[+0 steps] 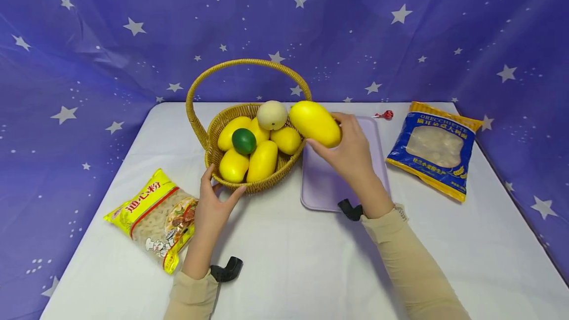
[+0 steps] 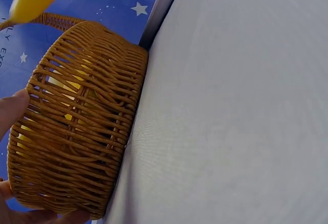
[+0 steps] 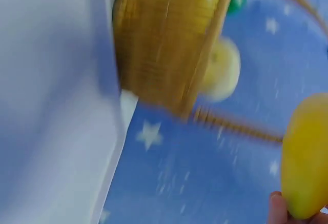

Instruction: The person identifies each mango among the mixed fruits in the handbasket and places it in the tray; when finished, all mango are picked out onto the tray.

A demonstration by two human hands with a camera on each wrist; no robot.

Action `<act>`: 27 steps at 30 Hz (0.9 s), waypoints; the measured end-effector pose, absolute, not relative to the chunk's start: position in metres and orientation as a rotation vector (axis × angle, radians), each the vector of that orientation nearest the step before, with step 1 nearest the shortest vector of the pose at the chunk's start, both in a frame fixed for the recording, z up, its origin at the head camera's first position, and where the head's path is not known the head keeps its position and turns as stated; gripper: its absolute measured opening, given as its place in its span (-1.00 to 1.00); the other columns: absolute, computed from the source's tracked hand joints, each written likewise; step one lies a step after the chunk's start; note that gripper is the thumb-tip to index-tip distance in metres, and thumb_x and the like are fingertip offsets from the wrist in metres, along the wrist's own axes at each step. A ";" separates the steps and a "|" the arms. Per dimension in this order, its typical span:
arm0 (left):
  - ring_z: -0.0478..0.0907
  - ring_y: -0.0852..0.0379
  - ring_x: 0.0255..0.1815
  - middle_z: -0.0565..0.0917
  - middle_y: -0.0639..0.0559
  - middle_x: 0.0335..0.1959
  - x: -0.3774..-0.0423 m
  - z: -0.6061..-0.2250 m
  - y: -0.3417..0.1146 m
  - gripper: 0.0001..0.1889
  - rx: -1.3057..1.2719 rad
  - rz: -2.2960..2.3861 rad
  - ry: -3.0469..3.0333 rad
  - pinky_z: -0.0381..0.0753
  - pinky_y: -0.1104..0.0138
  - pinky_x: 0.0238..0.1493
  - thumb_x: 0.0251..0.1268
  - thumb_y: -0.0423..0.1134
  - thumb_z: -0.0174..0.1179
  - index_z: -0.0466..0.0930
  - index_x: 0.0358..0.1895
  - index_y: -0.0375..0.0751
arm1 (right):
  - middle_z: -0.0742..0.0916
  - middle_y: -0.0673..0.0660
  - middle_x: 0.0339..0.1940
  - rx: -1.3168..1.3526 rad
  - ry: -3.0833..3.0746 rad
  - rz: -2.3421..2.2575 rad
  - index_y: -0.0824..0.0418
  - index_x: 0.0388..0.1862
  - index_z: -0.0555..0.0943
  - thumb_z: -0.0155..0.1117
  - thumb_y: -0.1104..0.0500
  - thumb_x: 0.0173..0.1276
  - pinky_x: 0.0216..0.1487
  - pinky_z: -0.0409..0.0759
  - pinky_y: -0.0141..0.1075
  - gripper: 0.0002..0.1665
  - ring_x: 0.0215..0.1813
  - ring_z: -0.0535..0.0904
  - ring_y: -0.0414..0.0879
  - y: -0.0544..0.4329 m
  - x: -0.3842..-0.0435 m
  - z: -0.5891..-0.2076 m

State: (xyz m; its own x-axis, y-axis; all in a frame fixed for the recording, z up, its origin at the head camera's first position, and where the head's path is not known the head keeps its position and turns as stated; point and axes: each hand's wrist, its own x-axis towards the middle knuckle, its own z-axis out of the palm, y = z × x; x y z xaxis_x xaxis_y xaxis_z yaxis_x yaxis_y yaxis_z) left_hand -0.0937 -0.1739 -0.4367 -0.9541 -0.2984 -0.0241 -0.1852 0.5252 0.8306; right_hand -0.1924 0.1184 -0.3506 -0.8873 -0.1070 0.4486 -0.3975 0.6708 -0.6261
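A wicker basket [image 1: 255, 187] with a tall arched handle holds several yellow fruits [image 1: 262, 161], a small dark green oval fruit [image 1: 244, 141] and a round cream-coloured fruit [image 1: 272, 115]. My left hand [image 1: 214, 207] grips the basket's near-left side, thumb and fingers spread along it; in the left wrist view its thumb [image 2: 14, 109] lies against the weave. Up at the basket's right rim, my right hand [image 1: 351, 149] holds a large yellow mango [image 1: 314, 123] between thumb and fingers. The right wrist view shows this mango [image 3: 307, 157] with a greenish tip.
A lilac tray [image 1: 320, 201] lies beneath the right hand, beside the basket. To the left is a yellow pasta bag [image 1: 155, 219]; to the right, a blue orecchiette bag [image 1: 433, 149]. A small red wrapped candy [image 1: 387, 115] lies behind the tray. A starry purple cloth [image 1: 346, 28] hangs behind the table.
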 end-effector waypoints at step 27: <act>0.42 -0.07 0.26 0.15 -0.07 0.48 -0.092 -0.439 -0.174 0.05 0.396 -1.386 -2.612 0.40 -0.09 0.08 0.02 0.39 0.26 -0.08 0.53 0.14 | 0.54 0.32 -0.03 -0.083 -2.844 1.104 0.36 0.12 0.34 0.41 -0.26 0.09 -0.05 0.44 0.07 -0.10 -0.08 0.51 0.23 0.138 -0.279 -0.426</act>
